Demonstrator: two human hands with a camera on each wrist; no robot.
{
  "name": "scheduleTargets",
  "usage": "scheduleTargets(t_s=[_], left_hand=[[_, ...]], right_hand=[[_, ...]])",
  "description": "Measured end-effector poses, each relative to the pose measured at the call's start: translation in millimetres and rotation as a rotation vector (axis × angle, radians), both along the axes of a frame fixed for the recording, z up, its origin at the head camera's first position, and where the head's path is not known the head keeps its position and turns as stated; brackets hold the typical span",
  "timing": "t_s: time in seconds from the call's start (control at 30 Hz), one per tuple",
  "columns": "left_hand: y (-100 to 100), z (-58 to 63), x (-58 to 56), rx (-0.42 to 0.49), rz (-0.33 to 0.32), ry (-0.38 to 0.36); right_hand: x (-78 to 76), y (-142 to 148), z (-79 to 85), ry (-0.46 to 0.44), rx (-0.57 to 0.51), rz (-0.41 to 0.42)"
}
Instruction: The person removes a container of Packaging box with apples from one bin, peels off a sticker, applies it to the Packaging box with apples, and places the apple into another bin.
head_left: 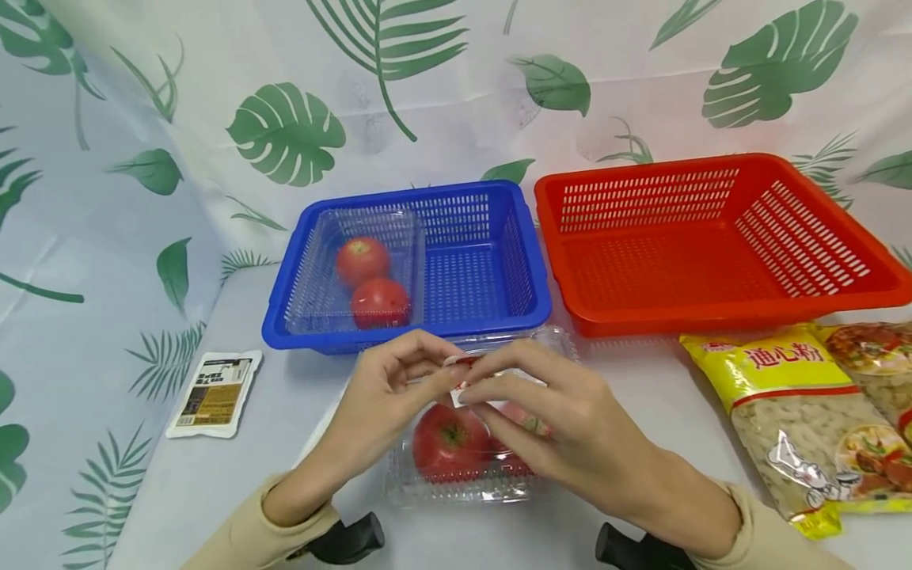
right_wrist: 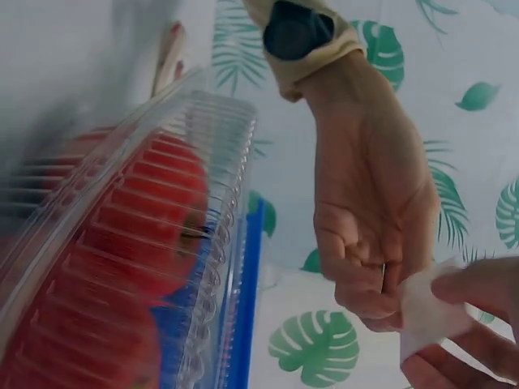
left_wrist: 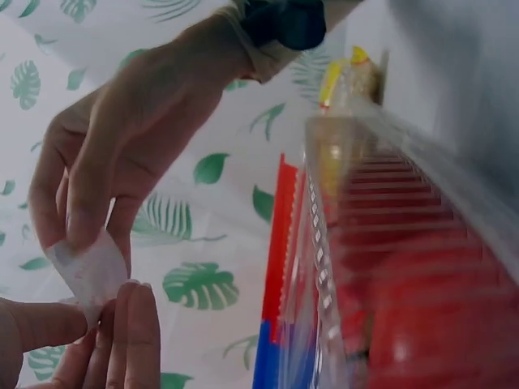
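Observation:
Both hands pinch a small white paper piece (head_left: 458, 394), perhaps a sticker, with some red on its upper side. The left hand (head_left: 378, 408) grips one end between thumb and fingers, while the right hand (head_left: 570, 419) pinches the other. In the left wrist view the paper (left_wrist: 96, 271) looks bent and stretched between the fingertips. Below the hands lies a clear plastic clamshell box (head_left: 463, 495) with red apples (head_left: 449, 443) inside. Its lid appears to be down, though the hands hide part of it. The right wrist view shows the box's ribbed side (right_wrist: 215, 267) close up.
Behind stands a blue basket (head_left: 342, 340) with another clear box of two apples (head_left: 381, 302) in it. A red basket (head_left: 641, 321) is to its right. Macaroni bags (head_left: 791, 443) lie at the right, a small white packet (head_left: 214, 394) at the left.

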State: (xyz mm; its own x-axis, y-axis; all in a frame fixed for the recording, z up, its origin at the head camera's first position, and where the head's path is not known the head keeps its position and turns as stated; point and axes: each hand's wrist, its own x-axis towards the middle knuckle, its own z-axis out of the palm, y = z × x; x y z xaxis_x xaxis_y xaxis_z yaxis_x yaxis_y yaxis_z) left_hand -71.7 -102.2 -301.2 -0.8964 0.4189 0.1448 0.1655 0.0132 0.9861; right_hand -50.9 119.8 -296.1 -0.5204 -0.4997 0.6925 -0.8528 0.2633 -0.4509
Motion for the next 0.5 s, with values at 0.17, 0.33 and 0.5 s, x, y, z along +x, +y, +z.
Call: scheduleTargets(t_s=[0.17,0.33,0.5], left_hand=[[-2.0,-2.2,-3.6,-0.031,0.049,0.03],[-2.7,-4.3,-1.9,-0.034,0.035,0.004],[2.6,-8.8,0.7,-0.058,-0.008,-0.016]], right_hand=[[0.2,4.0,2.2,-0.086,-0.024,0.043],[-5.5,7.8,-0.6,-0.202,-0.088,-0.049],[-9.9,9.2,-10.3,-0.422,-0.149,-0.02]])
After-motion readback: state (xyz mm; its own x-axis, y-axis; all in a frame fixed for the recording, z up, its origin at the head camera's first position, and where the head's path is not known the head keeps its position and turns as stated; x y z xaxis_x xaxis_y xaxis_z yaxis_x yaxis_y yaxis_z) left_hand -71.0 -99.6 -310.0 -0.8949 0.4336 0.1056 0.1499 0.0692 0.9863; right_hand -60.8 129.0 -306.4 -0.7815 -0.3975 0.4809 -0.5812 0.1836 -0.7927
